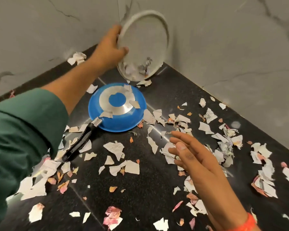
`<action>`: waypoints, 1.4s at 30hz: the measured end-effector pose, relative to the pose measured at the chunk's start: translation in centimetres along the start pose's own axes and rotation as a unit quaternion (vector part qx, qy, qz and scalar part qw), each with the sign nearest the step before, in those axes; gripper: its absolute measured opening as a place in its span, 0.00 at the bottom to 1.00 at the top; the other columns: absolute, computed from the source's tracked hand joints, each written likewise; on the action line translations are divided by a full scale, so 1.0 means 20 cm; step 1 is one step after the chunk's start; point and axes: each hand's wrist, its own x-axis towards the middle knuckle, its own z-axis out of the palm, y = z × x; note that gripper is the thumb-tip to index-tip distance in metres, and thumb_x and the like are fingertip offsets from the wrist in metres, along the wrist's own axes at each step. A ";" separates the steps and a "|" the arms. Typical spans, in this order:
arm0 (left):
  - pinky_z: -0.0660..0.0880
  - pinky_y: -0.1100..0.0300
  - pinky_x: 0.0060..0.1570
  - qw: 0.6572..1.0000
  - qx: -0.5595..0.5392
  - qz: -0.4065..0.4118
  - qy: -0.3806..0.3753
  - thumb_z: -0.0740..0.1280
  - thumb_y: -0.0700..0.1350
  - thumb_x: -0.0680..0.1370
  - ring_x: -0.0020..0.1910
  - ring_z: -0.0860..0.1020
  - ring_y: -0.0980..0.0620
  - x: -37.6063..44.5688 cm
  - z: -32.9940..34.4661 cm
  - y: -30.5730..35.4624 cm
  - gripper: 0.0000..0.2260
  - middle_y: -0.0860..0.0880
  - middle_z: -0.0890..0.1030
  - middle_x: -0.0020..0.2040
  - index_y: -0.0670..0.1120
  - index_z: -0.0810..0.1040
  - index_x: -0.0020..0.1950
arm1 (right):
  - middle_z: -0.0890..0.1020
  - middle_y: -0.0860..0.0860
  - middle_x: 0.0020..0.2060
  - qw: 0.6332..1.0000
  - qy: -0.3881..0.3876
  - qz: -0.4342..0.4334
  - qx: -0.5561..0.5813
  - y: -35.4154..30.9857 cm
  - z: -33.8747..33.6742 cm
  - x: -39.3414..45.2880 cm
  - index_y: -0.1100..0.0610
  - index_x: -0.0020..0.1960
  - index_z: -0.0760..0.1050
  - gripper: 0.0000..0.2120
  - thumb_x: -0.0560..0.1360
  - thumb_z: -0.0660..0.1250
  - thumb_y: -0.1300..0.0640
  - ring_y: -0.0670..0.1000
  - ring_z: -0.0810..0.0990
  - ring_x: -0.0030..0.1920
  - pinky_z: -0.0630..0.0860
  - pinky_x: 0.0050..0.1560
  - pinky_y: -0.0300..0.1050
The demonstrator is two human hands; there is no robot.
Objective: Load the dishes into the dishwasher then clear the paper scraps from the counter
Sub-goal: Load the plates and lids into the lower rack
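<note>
A white plate [143, 45] is gripped at its left rim by the left hand [107, 49], thumb curled over the front face, and is held tilted steeply on edge in the corner where the two grey marbled walls [223, 39] meet. Its image is blurred. A few paper scraps are gathered at its low edge, just above the black speckled worktop [140, 189].

The right hand [188, 152] is held above the worktop with fingers straight and slightly spread, nothing grasped; an orange band [248, 222] is seen at its wrist. A green sleeve [20, 130] covers the left forearm.

Just below the plate, a blue pan [117, 107] lies upside down on the worktop, its silver base ring facing up with several scraps lying on it; its black handle [80, 142] points toward the lower left. Torn paper scraps [132, 167], white with some pink and orange pieces, are scattered all around the pan and beneath both hands. Printed text is visible on some scraps, and a QR-like pattern on one piece [209, 116], but nothing can be read.
</note>
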 end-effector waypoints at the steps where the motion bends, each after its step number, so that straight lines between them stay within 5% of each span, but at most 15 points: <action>1: 0.79 0.48 0.56 0.998 0.048 0.041 -0.029 0.66 0.40 0.76 0.57 0.79 0.45 -0.04 0.01 0.04 0.19 0.45 0.79 0.57 0.45 0.71 0.66 | 0.82 0.38 0.60 1.000 0.001 -0.003 -0.003 -0.01 0.00 -0.02 0.38 0.62 0.79 0.18 0.73 0.65 0.41 0.40 0.79 0.62 0.73 0.69 0.49; 8: 0.82 0.45 0.48 0.947 0.257 0.174 -0.081 0.62 0.36 0.77 0.46 0.82 0.47 -0.30 0.12 0.29 0.23 0.49 0.85 0.49 0.56 0.79 0.67 | 0.82 0.38 0.60 0.999 0.009 -0.048 -0.018 -0.05 -0.02 -0.23 0.37 0.60 0.79 0.17 0.73 0.64 0.39 0.40 0.79 0.63 0.74 0.69 0.48; 14: 0.81 0.46 0.43 0.955 0.184 0.229 0.024 0.64 0.36 0.79 0.42 0.83 0.47 -0.63 0.12 0.45 0.21 0.51 0.86 0.46 0.57 0.80 0.66 | 0.81 0.39 0.61 0.997 0.028 -0.075 0.001 0.00 -0.14 -0.41 0.36 0.63 0.78 0.17 0.75 0.64 0.41 0.41 0.79 0.63 0.76 0.65 0.48; 17: 0.81 0.48 0.46 0.982 0.049 0.178 0.048 0.64 0.34 0.79 0.46 0.82 0.48 -0.91 0.12 0.56 0.19 0.49 0.85 0.47 0.51 0.81 0.65 | 0.78 0.40 0.65 0.995 0.056 -0.074 0.022 0.06 -0.22 -0.48 0.33 0.66 0.73 0.21 0.74 0.65 0.39 0.44 0.79 0.63 0.79 0.60 0.48; 21: 0.80 0.50 0.51 0.990 -0.114 0.061 0.054 0.66 0.37 0.80 0.50 0.81 0.52 -1.36 0.18 0.70 0.13 0.53 0.84 0.49 0.50 0.81 0.60 | 0.71 0.45 0.71 0.988 0.125 -0.071 0.064 0.16 -0.33 -0.55 0.34 0.74 0.63 0.31 0.72 0.66 0.36 0.50 0.75 0.68 0.74 0.67 0.56; 25: 0.79 0.62 0.42 0.981 -0.193 0.014 0.034 0.67 0.37 0.82 0.46 0.82 0.57 -1.76 0.28 0.91 0.13 0.54 0.85 0.46 0.55 0.82 0.56 | 0.68 0.45 0.72 0.977 0.156 -0.065 0.128 0.25 -0.46 -0.65 0.37 0.77 0.59 0.29 0.79 0.65 0.42 0.46 0.74 0.64 0.74 0.47 0.38; 27: 0.78 0.64 0.40 0.971 -0.240 -0.013 0.020 0.66 0.36 0.82 0.44 0.83 0.56 -1.91 0.34 1.01 0.11 0.53 0.86 0.46 0.50 0.83 0.57 | 0.67 0.46 0.73 0.972 0.172 -0.059 0.146 0.32 -0.52 -0.69 0.39 0.78 0.58 0.29 0.80 0.65 0.43 0.48 0.73 0.66 0.72 0.47 0.37; 32: 0.81 0.56 0.45 0.947 -0.318 -0.053 -0.008 0.65 0.39 0.82 0.50 0.84 0.47 -2.14 0.52 1.22 0.10 0.44 0.84 0.53 0.47 0.83 0.59 | 0.76 0.45 0.67 0.960 0.196 -0.045 0.197 0.52 -0.71 -0.87 0.43 0.74 0.67 0.22 0.81 0.65 0.47 0.47 0.76 0.66 0.72 0.67 0.50; 37: 0.82 0.60 0.42 0.914 -0.383 -0.110 -0.077 0.63 0.40 0.83 0.48 0.85 0.52 -2.27 0.73 1.45 0.10 0.48 0.86 0.52 0.47 0.81 0.60 | 0.85 0.49 0.55 0.933 0.202 -0.036 0.297 0.69 -0.94 -1.12 0.50 0.63 0.78 0.12 0.82 0.63 0.49 0.50 0.84 0.57 0.80 0.60 0.55; 42: 0.83 0.57 0.43 0.901 -0.377 -0.113 -0.181 0.61 0.41 0.84 0.50 0.85 0.47 -2.35 0.95 1.64 0.12 0.40 0.84 0.56 0.44 0.80 0.64 | 0.86 0.53 0.50 0.894 0.291 -0.065 0.336 0.81 -1.15 -1.37 0.56 0.58 0.80 0.12 0.83 0.62 0.51 0.54 0.85 0.51 0.82 0.49 0.50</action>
